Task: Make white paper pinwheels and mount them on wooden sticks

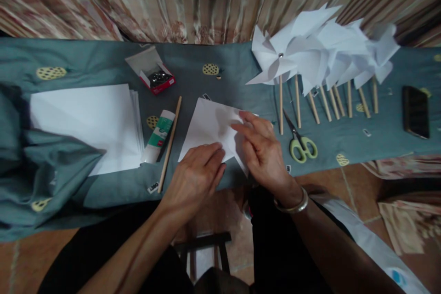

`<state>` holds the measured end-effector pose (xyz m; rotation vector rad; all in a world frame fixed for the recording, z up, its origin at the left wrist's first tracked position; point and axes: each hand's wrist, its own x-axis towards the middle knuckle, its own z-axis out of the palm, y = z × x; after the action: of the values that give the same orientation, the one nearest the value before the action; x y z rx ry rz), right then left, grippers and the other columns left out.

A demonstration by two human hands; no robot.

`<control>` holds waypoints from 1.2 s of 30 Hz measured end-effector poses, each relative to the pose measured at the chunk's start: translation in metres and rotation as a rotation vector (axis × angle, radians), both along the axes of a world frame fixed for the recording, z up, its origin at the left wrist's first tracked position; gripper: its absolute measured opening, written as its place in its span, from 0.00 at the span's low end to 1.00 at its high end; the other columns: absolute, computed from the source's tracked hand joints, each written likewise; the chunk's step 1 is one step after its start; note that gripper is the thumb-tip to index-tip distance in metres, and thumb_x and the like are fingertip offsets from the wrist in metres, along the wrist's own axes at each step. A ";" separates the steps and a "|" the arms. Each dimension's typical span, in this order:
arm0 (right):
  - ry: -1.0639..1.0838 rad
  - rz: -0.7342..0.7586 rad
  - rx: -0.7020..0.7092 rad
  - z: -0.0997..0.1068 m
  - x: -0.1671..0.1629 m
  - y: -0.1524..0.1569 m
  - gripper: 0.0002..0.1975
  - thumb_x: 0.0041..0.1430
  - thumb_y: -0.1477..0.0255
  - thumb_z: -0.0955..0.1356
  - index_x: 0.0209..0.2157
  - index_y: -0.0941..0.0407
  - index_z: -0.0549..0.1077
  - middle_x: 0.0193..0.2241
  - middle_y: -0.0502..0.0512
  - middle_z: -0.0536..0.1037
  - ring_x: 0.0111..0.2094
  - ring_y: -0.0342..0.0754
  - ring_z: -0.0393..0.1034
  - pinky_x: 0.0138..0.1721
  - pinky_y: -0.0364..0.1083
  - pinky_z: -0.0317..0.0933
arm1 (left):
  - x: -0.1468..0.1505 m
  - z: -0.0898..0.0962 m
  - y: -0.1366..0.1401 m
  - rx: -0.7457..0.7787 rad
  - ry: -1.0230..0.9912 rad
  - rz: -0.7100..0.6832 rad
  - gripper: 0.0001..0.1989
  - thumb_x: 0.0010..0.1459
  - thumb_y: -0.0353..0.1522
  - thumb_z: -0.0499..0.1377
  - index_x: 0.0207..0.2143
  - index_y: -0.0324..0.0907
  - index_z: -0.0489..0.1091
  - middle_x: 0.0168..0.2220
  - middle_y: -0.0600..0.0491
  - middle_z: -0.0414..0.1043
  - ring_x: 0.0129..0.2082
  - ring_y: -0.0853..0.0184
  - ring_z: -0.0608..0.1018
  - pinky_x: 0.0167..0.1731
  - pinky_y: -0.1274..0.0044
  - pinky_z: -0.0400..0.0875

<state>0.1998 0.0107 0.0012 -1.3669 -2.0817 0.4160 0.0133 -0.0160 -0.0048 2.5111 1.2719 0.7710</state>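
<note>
A white sheet of paper (pixel 209 121) lies on the cloth in front of me, with a cut or folded flap at its lower right. My left hand (pixel 198 167) rests on its near edge, fingers pressed together and bent over the paper. Across the right side of the sheet lies my right hand (pixel 260 147), its fingers stretched out and slightly apart, touching the surface. Left of the sheet are a wooden stick (pixel 170 144) and a green and white glue stick (pixel 159 136). Scissors with green handles (pixel 302 148) lie to the right of my right hand.
A stack of white paper (pixel 82 124) sits at the left, partly under bunched cloth (pixel 44 170). Behind the glue stands an open red box of metal pins (pixel 157 78). Several paper pinwheels (pixel 296 46) on sticks overlap at the back right. A phone (pixel 415 111) lies far right.
</note>
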 end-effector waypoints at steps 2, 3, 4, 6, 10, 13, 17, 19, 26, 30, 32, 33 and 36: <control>-0.025 -0.069 0.017 0.000 0.005 0.003 0.18 0.64 0.76 0.59 0.52 0.56 0.72 0.57 0.61 0.69 0.59 0.54 0.62 0.60 0.60 0.58 | 0.000 0.000 0.000 0.001 0.005 0.002 0.10 0.61 0.28 0.57 0.43 0.32 0.72 0.45 0.40 0.76 0.42 0.58 0.79 0.42 0.66 0.78; -0.040 -0.099 0.018 -0.001 0.008 0.004 0.18 0.64 0.75 0.59 0.53 0.56 0.71 0.57 0.61 0.69 0.59 0.55 0.62 0.60 0.60 0.58 | 0.000 0.000 0.000 -0.002 0.008 0.002 0.10 0.61 0.28 0.57 0.43 0.32 0.72 0.45 0.40 0.76 0.42 0.57 0.79 0.42 0.66 0.77; -0.053 -0.126 0.018 -0.002 0.010 0.005 0.18 0.65 0.74 0.59 0.54 0.55 0.70 0.57 0.61 0.69 0.59 0.55 0.62 0.60 0.60 0.58 | 0.000 0.001 0.000 -0.007 0.009 0.003 0.10 0.61 0.28 0.57 0.43 0.33 0.72 0.45 0.40 0.76 0.42 0.57 0.79 0.42 0.65 0.77; -0.072 -0.164 0.011 -0.004 0.014 0.006 0.19 0.65 0.72 0.60 0.55 0.55 0.69 0.58 0.61 0.69 0.60 0.56 0.61 0.61 0.61 0.57 | 0.000 0.001 -0.001 -0.014 0.011 0.003 0.09 0.61 0.28 0.57 0.43 0.33 0.72 0.45 0.41 0.76 0.42 0.58 0.79 0.42 0.65 0.77; -0.080 -0.178 -0.001 -0.009 0.020 0.006 0.19 0.66 0.70 0.60 0.56 0.56 0.68 0.59 0.62 0.69 0.61 0.57 0.61 0.61 0.62 0.57 | 0.000 0.001 -0.001 -0.006 0.010 0.003 0.09 0.61 0.27 0.56 0.43 0.34 0.72 0.45 0.41 0.76 0.42 0.58 0.79 0.41 0.66 0.77; -0.084 -0.154 -0.009 -0.009 0.022 0.007 0.19 0.66 0.70 0.60 0.56 0.57 0.68 0.57 0.63 0.70 0.60 0.56 0.62 0.60 0.62 0.58 | 0.000 0.002 -0.001 -0.013 0.021 -0.002 0.09 0.61 0.27 0.56 0.43 0.34 0.72 0.46 0.41 0.76 0.42 0.58 0.79 0.41 0.65 0.77; -0.089 -0.148 -0.007 -0.007 0.026 0.008 0.18 0.66 0.70 0.61 0.54 0.59 0.70 0.55 0.65 0.73 0.59 0.55 0.64 0.60 0.59 0.59 | -0.002 0.004 0.000 -0.023 0.038 -0.016 0.10 0.61 0.27 0.56 0.43 0.33 0.72 0.45 0.41 0.76 0.42 0.58 0.79 0.42 0.66 0.76; -0.086 -0.161 0.007 -0.006 0.028 0.009 0.17 0.65 0.69 0.62 0.52 0.59 0.71 0.53 0.64 0.74 0.58 0.55 0.66 0.59 0.59 0.60 | -0.003 0.005 0.000 -0.025 0.042 -0.021 0.10 0.61 0.27 0.56 0.44 0.33 0.72 0.45 0.41 0.76 0.42 0.58 0.79 0.42 0.66 0.76; -0.069 -0.191 0.012 -0.006 0.033 0.006 0.16 0.64 0.67 0.64 0.50 0.56 0.73 0.52 0.62 0.76 0.56 0.55 0.68 0.58 0.59 0.62 | -0.004 0.006 -0.001 -0.051 0.045 -0.036 0.11 0.62 0.28 0.55 0.45 0.35 0.71 0.47 0.42 0.75 0.44 0.58 0.77 0.44 0.65 0.75; -0.081 -0.173 -0.016 -0.005 0.033 0.006 0.19 0.64 0.65 0.64 0.54 0.57 0.70 0.57 0.64 0.70 0.60 0.56 0.64 0.59 0.58 0.60 | -0.004 0.006 -0.001 -0.062 0.047 -0.037 0.11 0.63 0.28 0.54 0.45 0.35 0.71 0.47 0.43 0.75 0.44 0.58 0.77 0.43 0.65 0.74; -0.074 -0.152 -0.020 -0.005 0.033 0.006 0.19 0.64 0.65 0.64 0.54 0.57 0.70 0.58 0.63 0.70 0.60 0.55 0.64 0.60 0.58 0.60 | -0.005 0.006 -0.001 -0.064 0.051 -0.036 0.11 0.63 0.28 0.54 0.46 0.36 0.71 0.47 0.43 0.75 0.43 0.59 0.77 0.43 0.65 0.74; -0.066 -0.147 -0.021 -0.006 0.033 0.006 0.19 0.65 0.65 0.63 0.54 0.56 0.70 0.57 0.63 0.71 0.59 0.55 0.64 0.59 0.58 0.60 | -0.005 0.006 -0.001 -0.065 0.053 -0.034 0.11 0.63 0.28 0.54 0.46 0.36 0.71 0.47 0.43 0.75 0.43 0.59 0.77 0.43 0.65 0.74; -0.040 -0.165 -0.018 -0.005 0.034 0.006 0.18 0.64 0.66 0.64 0.53 0.56 0.71 0.55 0.62 0.73 0.57 0.56 0.66 0.57 0.58 0.63 | -0.006 0.007 0.000 -0.065 0.053 -0.036 0.11 0.63 0.28 0.54 0.46 0.36 0.71 0.48 0.43 0.75 0.44 0.59 0.76 0.44 0.65 0.74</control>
<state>0.2337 0.0171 -0.0040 -1.5556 -1.9819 0.3406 0.0071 -0.0160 0.0017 2.5115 1.2439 0.6488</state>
